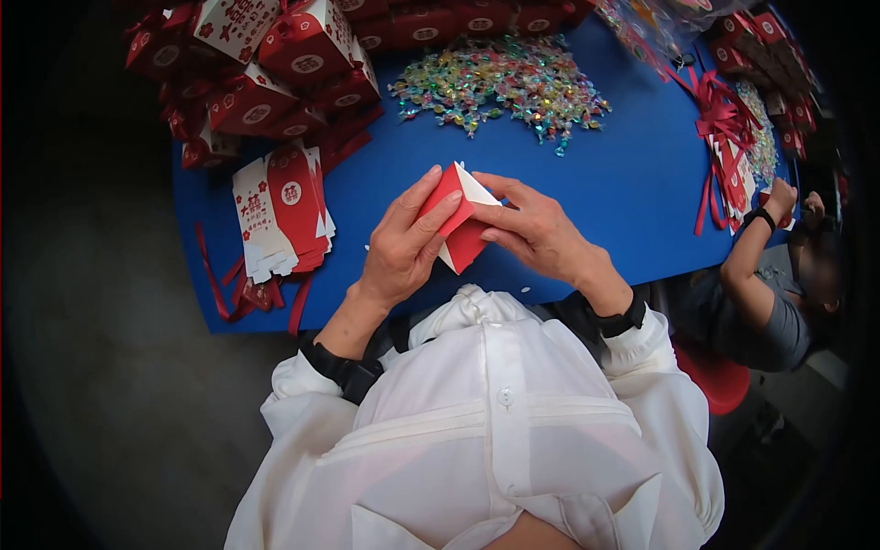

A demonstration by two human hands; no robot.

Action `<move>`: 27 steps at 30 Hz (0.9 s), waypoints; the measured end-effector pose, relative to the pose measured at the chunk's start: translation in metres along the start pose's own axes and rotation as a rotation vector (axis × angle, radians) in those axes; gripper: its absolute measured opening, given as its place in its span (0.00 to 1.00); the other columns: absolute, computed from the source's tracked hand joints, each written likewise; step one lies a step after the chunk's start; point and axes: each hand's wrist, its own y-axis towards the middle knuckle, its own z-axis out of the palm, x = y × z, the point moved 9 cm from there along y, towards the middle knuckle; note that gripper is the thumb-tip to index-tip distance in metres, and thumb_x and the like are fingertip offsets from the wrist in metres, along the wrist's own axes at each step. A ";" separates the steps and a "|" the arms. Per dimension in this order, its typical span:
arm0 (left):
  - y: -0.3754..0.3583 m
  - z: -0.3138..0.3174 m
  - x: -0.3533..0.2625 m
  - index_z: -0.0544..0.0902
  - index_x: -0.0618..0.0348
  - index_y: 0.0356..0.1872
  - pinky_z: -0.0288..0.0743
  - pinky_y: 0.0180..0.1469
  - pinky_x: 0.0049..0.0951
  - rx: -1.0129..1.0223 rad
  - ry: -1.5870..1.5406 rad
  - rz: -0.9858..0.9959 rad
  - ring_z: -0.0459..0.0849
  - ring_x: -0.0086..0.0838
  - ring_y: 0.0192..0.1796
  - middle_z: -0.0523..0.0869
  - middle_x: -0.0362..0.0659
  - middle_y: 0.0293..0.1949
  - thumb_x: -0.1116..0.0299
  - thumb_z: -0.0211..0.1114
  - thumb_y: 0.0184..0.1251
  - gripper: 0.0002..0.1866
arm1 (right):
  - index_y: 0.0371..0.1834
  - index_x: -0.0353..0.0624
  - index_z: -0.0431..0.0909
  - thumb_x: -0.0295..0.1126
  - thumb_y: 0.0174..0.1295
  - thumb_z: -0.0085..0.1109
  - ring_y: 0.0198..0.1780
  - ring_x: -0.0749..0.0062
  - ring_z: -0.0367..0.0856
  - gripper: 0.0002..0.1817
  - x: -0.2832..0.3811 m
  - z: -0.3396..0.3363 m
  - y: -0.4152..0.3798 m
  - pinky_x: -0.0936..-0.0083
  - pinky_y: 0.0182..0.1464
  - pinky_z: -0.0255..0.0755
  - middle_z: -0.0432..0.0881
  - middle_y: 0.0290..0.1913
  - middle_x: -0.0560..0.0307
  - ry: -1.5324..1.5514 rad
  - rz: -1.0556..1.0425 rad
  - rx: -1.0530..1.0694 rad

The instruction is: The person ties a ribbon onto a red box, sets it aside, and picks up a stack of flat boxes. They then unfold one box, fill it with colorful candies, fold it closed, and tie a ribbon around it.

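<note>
Between my two hands is a red and white folded paper box (467, 240), held just above the near edge of the blue table. My left hand (399, 236) grips its left side, with the fingers laid along the red face. On the other side, my right hand (543, 229) pinches the upper right part near the white flap. A stack of flat red and white box blanks (291, 194) lies left of my left hand. Wrapped candies (504, 87) in many colours are heaped beyond my hands.
Finished red boxes (302, 64) are piled at the far left of the blue table (367, 165). Dark red ribbons (240, 291) hang at the near left edge. At right, a co-worker's arm (756, 229) reaches near more blanks, ribbons (715, 105) and candies. A red stool (715, 380) stands below.
</note>
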 end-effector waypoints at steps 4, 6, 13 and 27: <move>0.004 -0.001 -0.005 0.81 0.49 0.56 0.75 0.57 0.40 -0.009 -0.049 -0.119 0.78 0.50 0.57 0.72 0.59 0.61 0.67 0.69 0.57 0.23 | 0.49 0.49 0.79 0.29 0.58 0.62 0.51 0.53 0.79 0.15 -0.001 -0.006 -0.003 0.67 0.49 0.77 0.74 0.59 0.47 0.059 -0.002 -0.072; 0.005 0.003 -0.005 0.81 0.49 0.56 0.75 0.56 0.39 -0.008 -0.041 -0.173 0.79 0.49 0.56 0.72 0.59 0.60 0.68 0.69 0.56 0.23 | 0.47 0.47 0.79 0.29 0.57 0.63 0.50 0.54 0.80 0.14 -0.001 -0.007 -0.004 0.68 0.48 0.78 0.75 0.58 0.48 0.057 0.002 -0.099; 0.002 0.003 0.007 0.82 0.49 0.54 0.77 0.51 0.36 -0.070 -0.127 -0.343 0.81 0.48 0.52 0.77 0.59 0.54 0.74 0.66 0.57 0.21 | 0.41 0.46 0.80 0.28 0.56 0.63 0.49 0.55 0.81 0.10 0.001 -0.010 -0.005 0.68 0.47 0.78 0.77 0.57 0.49 0.065 -0.005 -0.123; 0.009 0.002 0.000 0.82 0.48 0.53 0.81 0.44 0.37 -0.088 0.069 -0.392 0.83 0.50 0.47 0.78 0.59 0.52 0.77 0.62 0.57 0.21 | 0.38 0.46 0.82 0.27 0.52 0.66 0.47 0.55 0.82 0.10 -0.003 -0.010 -0.007 0.69 0.46 0.79 0.78 0.55 0.49 0.089 -0.031 -0.189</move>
